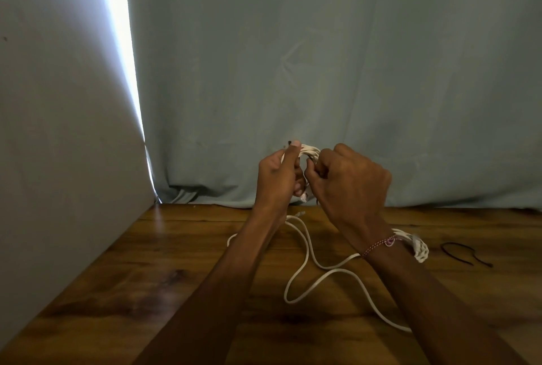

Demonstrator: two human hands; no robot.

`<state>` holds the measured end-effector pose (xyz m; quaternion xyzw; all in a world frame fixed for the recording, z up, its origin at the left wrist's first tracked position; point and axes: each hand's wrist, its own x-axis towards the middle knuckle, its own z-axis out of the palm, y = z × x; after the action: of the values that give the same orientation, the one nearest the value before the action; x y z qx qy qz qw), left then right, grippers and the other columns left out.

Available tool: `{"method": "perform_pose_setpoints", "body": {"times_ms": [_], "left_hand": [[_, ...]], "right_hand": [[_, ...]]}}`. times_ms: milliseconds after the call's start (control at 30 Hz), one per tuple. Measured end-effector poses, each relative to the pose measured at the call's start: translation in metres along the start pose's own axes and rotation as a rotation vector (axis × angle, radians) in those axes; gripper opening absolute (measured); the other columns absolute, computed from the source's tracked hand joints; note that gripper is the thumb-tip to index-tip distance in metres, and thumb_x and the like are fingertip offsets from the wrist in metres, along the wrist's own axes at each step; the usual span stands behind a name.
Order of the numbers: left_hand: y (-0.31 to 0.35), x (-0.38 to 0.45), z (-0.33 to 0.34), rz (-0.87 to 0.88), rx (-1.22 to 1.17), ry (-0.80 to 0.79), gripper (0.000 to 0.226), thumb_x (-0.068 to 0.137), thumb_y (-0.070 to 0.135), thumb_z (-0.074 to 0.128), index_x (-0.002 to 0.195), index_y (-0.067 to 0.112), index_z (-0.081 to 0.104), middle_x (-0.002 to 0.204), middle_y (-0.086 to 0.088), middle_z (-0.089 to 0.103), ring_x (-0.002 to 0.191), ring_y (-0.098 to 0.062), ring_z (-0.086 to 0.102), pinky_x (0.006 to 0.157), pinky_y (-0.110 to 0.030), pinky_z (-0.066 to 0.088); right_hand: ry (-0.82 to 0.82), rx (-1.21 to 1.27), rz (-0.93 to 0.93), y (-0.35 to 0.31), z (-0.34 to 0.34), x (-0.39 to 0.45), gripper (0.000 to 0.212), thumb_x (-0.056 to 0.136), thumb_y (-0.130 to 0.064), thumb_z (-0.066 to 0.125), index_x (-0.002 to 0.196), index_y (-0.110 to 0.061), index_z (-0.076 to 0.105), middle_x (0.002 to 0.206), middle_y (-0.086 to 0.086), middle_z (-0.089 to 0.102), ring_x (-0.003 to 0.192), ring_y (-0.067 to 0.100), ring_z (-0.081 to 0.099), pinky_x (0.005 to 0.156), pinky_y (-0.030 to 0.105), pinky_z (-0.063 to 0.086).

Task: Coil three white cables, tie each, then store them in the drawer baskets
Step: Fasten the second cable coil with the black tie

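Both hands are raised above the wooden table (181, 262), close together. My left hand (278, 177) grips a coiled white cable (309, 151), thumb up on its top. My right hand (349, 180) pinches the same coil from the right, where a thin dark tie seems to wrap it; most of the coil is hidden by my fingers. A loose white cable (305, 250) snakes across the table under my arms. Another coiled white cable (418, 249) lies on the table just behind my right wrist.
Two thin black ties (466, 253) lie on the table at the right. A pale blue curtain (322, 71) hangs along the table's back edge. A grey wall (58, 130) borders the left side, with bright light through the gap.
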<state>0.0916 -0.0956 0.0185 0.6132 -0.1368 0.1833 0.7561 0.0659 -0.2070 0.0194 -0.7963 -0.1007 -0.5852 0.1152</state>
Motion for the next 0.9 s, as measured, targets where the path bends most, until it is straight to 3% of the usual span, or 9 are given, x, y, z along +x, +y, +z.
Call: {"method": "perform_pose_setpoints", "body": {"times_ms": [133, 267, 367, 500, 600, 767, 900], "left_hand": [[0.002, -0.006, 0.005, -0.054, -0.069, -0.014, 0.041, 0.104, 0.037, 0.052, 0.074, 0.012, 0.061, 0.052, -0.002, 0.048, 0.04, -0.011, 0.039, 0.041, -0.022, 0.034], [0.0, -0.007, 0.007, -0.054, -0.086, 0.03, 0.034, 0.103, 0.028, 0.051, 0.074, 0.012, 0.06, 0.054, -0.004, 0.047, 0.04, -0.012, 0.037, 0.041, -0.024, 0.03], [-0.002, -0.009, 0.008, -0.056, -0.059, 0.074, 0.034, 0.103, 0.027, 0.05, 0.074, 0.015, 0.062, 0.057, -0.007, 0.048, 0.041, -0.012, 0.039, 0.041, -0.022, 0.032], [-0.002, -0.008, 0.006, -0.108, -0.114, 0.061, 0.025, 0.099, 0.022, 0.056, 0.087, 0.015, 0.076, 0.057, -0.003, 0.055, 0.042, -0.012, 0.039, 0.042, -0.023, 0.032], [-0.005, -0.005, 0.003, -0.196, -0.178, 0.074, 0.023, 0.096, 0.022, 0.061, 0.085, 0.021, 0.081, 0.064, -0.005, 0.063, 0.048, -0.014, 0.044, 0.048, -0.026, 0.034], [-0.01, 0.0, -0.001, -0.302, -0.197, 0.147, 0.026, 0.095, 0.03, 0.065, 0.075, 0.024, 0.082, 0.056, -0.002, 0.043, 0.045, -0.011, 0.033, 0.048, -0.026, 0.027], [-0.012, 0.004, -0.007, -0.322, -0.203, 0.162, 0.041, 0.097, 0.03, 0.063, 0.059, 0.026, 0.077, 0.054, 0.0, 0.037, 0.042, -0.009, 0.028, 0.044, -0.025, 0.023]], "right_hand": [[0.034, -0.019, -0.068, 0.001, -0.003, -0.003, 0.026, 0.089, -0.029, 0.074, 0.071, -0.013, 0.063, 0.066, 0.001, 0.055, 0.046, 0.015, 0.041, 0.047, 0.023, 0.029], [0.055, -0.033, -0.109, -0.002, -0.004, -0.004, 0.024, 0.087, -0.025, 0.075, 0.071, -0.012, 0.064, 0.065, 0.001, 0.056, 0.049, 0.011, 0.033, 0.05, 0.022, 0.022], [0.05, -0.002, -0.136, -0.001, -0.002, -0.005, 0.023, 0.087, -0.023, 0.077, 0.073, -0.01, 0.065, 0.066, 0.002, 0.057, 0.05, 0.01, 0.033, 0.049, 0.022, 0.025], [0.005, 0.016, -0.161, -0.001, -0.003, -0.006, 0.022, 0.086, -0.023, 0.078, 0.074, -0.01, 0.066, 0.064, 0.003, 0.056, 0.048, 0.012, 0.035, 0.047, 0.022, 0.027], [-0.089, 0.017, -0.142, -0.003, -0.005, -0.004, 0.019, 0.086, -0.027, 0.078, 0.078, -0.012, 0.07, 0.065, 0.002, 0.057, 0.045, 0.017, 0.047, 0.043, 0.023, 0.035], [-0.303, 0.0, -0.089, -0.009, -0.017, 0.002, 0.026, 0.097, -0.036, 0.062, 0.101, -0.016, 0.077, 0.086, 0.003, 0.069, 0.069, 0.02, 0.062, 0.058, 0.027, 0.043], [-0.266, 0.089, -0.133, -0.01, -0.022, 0.005, 0.02, 0.097, -0.028, 0.063, 0.101, -0.013, 0.075, 0.088, 0.004, 0.066, 0.069, 0.019, 0.06, 0.058, 0.03, 0.047]]}}
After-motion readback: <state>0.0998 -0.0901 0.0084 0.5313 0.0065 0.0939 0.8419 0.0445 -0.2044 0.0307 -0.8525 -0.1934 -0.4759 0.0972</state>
